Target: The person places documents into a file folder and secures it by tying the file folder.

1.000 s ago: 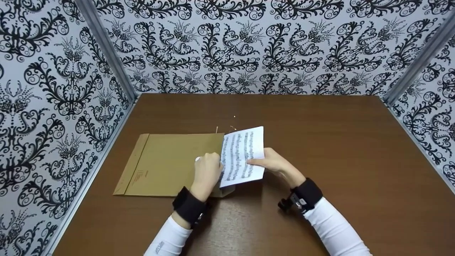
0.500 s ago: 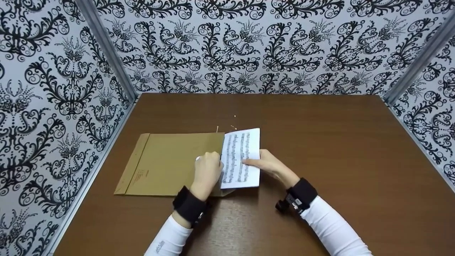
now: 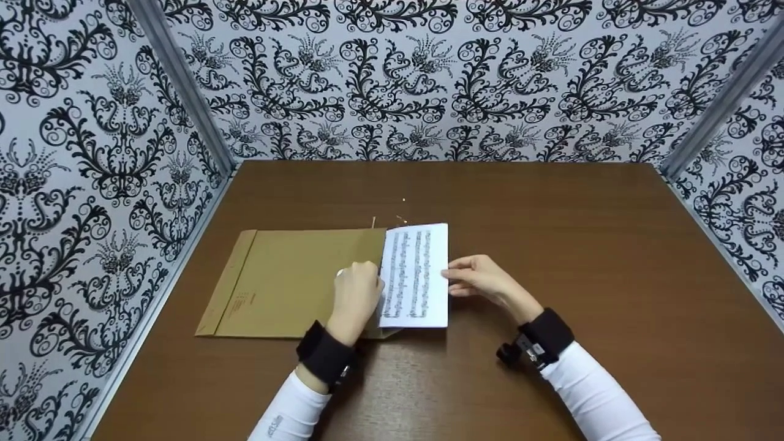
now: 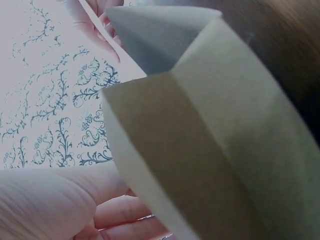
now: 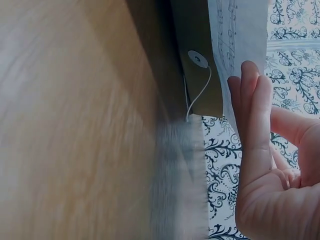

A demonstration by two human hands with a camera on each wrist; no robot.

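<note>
A brown string-tie envelope (image 3: 306, 282) lies on the table, its mouth toward the right. My left hand (image 3: 358, 294) grips the upper layer at the mouth; in the left wrist view, the mouth gapes beside that hand's fingers (image 4: 125, 212). Sheet music (image 3: 416, 275) sits partly inside, and its right part sticks out of the mouth. My right hand (image 3: 487, 278) pinches the protruding edge, with the thumb on top and nearly straight fingers (image 5: 257, 110) on the underside. A round button with a string (image 5: 198, 59) shows on the envelope in the right wrist view. The sheets' inner end is hidden.
The brown wooden table (image 3: 582, 245) extends right and behind the envelope. Thin string ends (image 3: 401, 219) lie past its far edge. Patterned wall panels (image 3: 429, 79) enclose the back and sides. Each wrist wears a black band with a camera (image 3: 530, 349).
The tilted sheet music has levelled out and now lines up with the envelope's mouth. My right hand has shifted from over the sheets to their right edge. My left hand has stayed put.
</note>
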